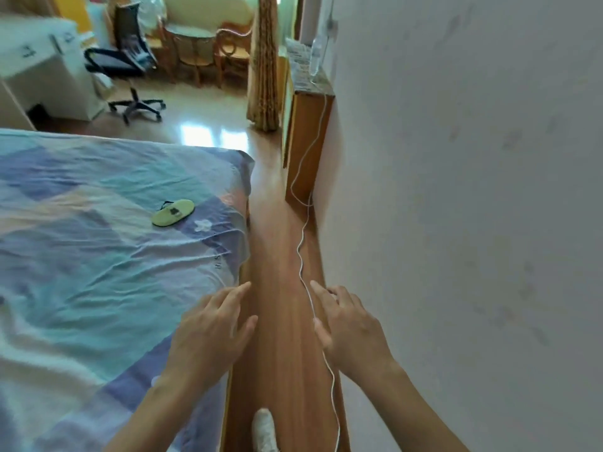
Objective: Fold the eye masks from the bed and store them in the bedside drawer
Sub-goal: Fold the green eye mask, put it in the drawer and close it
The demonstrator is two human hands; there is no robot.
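I see my left hand (208,324) and right hand (350,327) both empty, fingers spread, over the floor (277,272); a green eye mask (173,213) lies on the bed (98,256), well apart from them

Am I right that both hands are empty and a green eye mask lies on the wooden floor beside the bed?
Not quite. The head view shows the green eye mask lying on the bed, on top of the patterned sheet near its edge, not on the wooden floor. The rest holds: the left hand and the right hand are both empty, with fingers spread.
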